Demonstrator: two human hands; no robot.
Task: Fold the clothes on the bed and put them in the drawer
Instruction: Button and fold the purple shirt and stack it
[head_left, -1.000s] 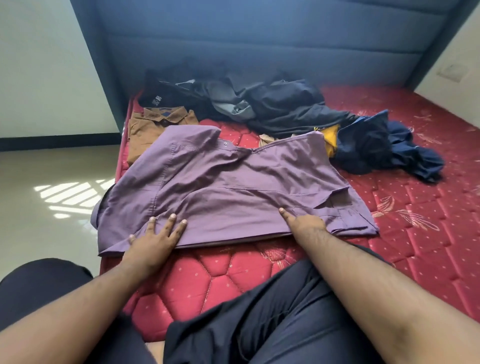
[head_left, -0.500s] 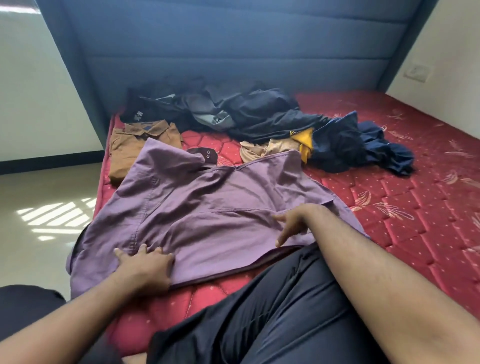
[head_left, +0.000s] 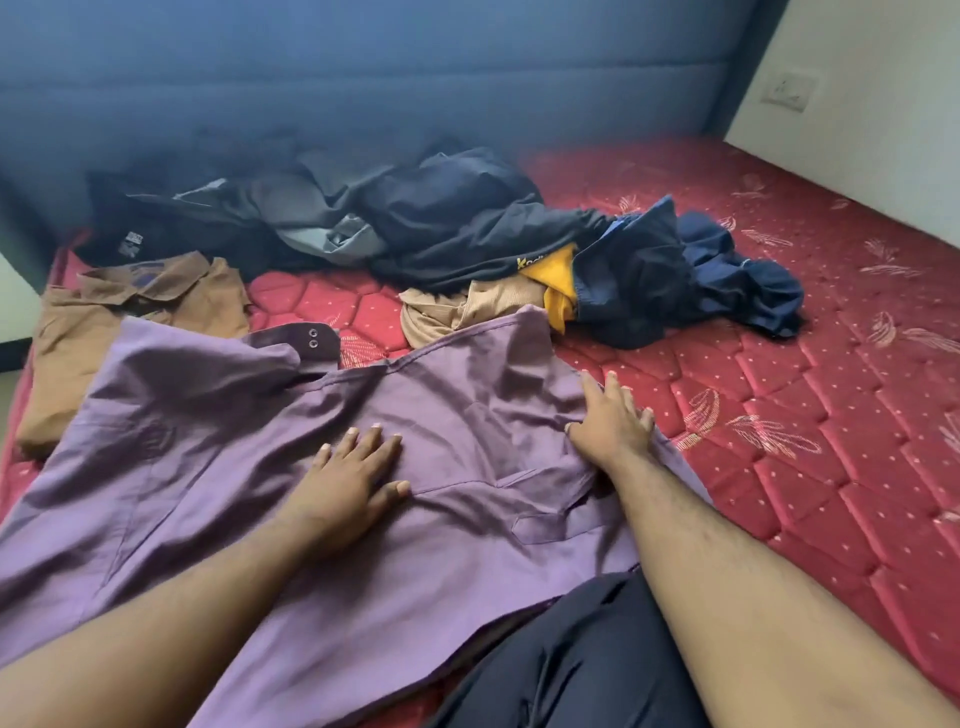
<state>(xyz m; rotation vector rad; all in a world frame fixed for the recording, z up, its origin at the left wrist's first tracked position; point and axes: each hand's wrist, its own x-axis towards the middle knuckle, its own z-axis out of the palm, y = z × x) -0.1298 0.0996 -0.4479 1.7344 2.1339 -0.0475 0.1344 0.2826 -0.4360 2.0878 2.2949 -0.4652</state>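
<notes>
A purple shirt (head_left: 218, 467) lies spread face down on the red mattress (head_left: 810, 415), its collar pointing away from me. My left hand (head_left: 353, 478) presses flat on the shirt's middle, fingers apart. At the shirt's right edge my right hand (head_left: 613, 421) rests with fingers spread, partly on cloth and partly on the mattress. A folded brown shirt (head_left: 130, 322) sits at the far left. Behind it a heap of dark clothes (head_left: 415, 223) stretches across, with a tan garment (head_left: 457, 312), a yellow one (head_left: 558, 280) and a navy one (head_left: 675, 275). No drawer is in view.
A blue padded headboard (head_left: 415, 78) runs along the back. A white wall with a socket (head_left: 787, 91) stands at the right. My leg in dark trousers (head_left: 582, 660) rests on the mattress's near edge. Bare red mattress lies to the right.
Both hands have slid forward from the shirt's near hem, the left to its middle, the right to its right edge. The view has moved closer and to the right.
</notes>
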